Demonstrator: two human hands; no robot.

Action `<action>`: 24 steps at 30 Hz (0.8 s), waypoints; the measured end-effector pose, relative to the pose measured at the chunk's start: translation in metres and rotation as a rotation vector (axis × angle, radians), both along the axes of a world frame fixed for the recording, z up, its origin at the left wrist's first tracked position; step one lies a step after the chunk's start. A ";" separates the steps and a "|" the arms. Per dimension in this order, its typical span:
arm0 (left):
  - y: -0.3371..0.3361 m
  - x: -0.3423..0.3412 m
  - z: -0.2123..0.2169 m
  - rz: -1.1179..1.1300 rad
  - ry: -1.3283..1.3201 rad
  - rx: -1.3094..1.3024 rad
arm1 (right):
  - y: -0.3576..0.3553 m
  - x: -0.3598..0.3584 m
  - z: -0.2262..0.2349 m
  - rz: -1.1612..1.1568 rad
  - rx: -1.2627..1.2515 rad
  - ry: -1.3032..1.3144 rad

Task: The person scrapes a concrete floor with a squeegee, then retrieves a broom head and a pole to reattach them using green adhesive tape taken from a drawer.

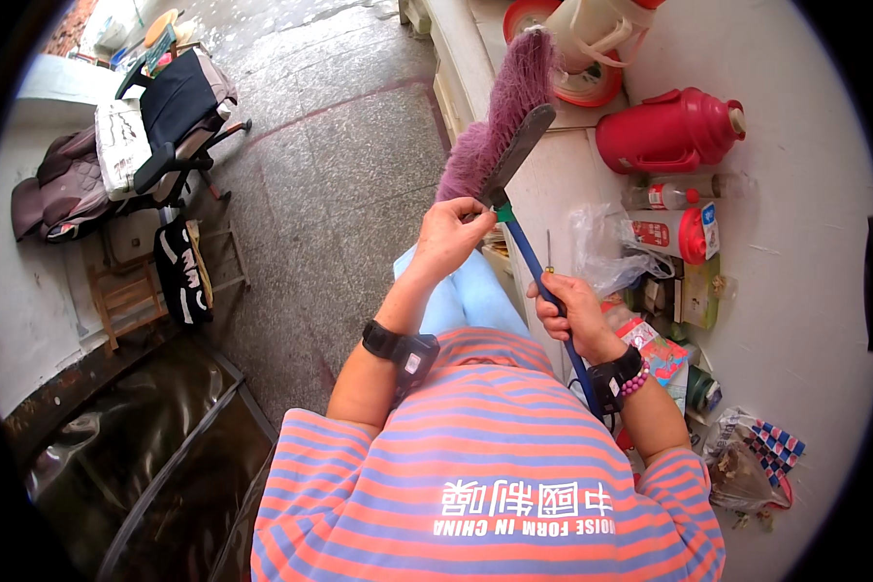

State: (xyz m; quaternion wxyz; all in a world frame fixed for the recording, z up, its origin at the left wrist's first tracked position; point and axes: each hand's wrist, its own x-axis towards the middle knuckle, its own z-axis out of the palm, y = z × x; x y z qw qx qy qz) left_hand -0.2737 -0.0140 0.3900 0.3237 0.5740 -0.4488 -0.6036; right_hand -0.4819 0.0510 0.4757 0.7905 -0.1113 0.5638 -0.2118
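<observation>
I hold a broom with purple bristles (502, 116) and a blue handle (543, 281), its head raised over the pavement. My left hand (451, 236) pinches the lower bristles by the green collar where head meets handle. My right hand (577, 315) is closed around the blue handle lower down, and a thin yellow-tipped tool stands up beside it. Both wrists carry black bands; the right also has a pink bead bracelet.
A red thermos jug (664, 131) lies on the white ledge (824, 242) at right, with bottles, a plastic bag (606, 252) and packets below it. An office chair (170, 121) piled with cloth stands at upper left. Black plastic sheeting (136, 466) covers the lower left.
</observation>
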 end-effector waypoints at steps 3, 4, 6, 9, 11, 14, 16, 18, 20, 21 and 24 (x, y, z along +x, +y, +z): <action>0.001 0.000 0.011 -0.032 -0.183 -0.042 | 0.001 0.003 -0.003 0.110 -0.122 0.116; 0.003 0.000 0.012 -0.039 -0.240 -0.042 | 0.004 0.002 -0.005 0.115 -0.130 0.120; 0.005 0.001 0.009 -0.074 -0.271 -0.040 | 0.008 -0.001 -0.012 0.123 -0.146 0.129; 0.009 0.006 -0.007 -0.123 -0.149 -0.036 | 0.006 0.003 -0.007 0.099 -0.129 0.160; 0.011 0.010 -0.014 -0.123 -0.003 -0.033 | 0.009 0.001 -0.015 0.106 -0.186 0.206; 0.016 0.010 -0.014 -0.115 -0.063 -0.078 | 0.012 -0.002 -0.024 0.126 -0.242 0.263; 0.021 0.008 0.001 -0.061 -0.281 -0.119 | 0.014 -0.001 -0.025 0.126 -0.258 0.295; 0.025 0.003 0.015 0.009 -0.410 -0.119 | 0.017 0.005 -0.026 0.115 -0.262 0.323; 0.027 -0.005 0.021 0.094 -0.454 -0.082 | 0.017 0.007 -0.027 0.121 -0.283 0.331; 0.028 -0.008 0.021 0.101 -0.488 -0.106 | 0.018 0.008 -0.028 0.124 -0.294 0.336; 0.031 -0.018 0.015 0.113 -0.578 -0.149 | 0.015 0.012 -0.029 0.089 -0.279 0.290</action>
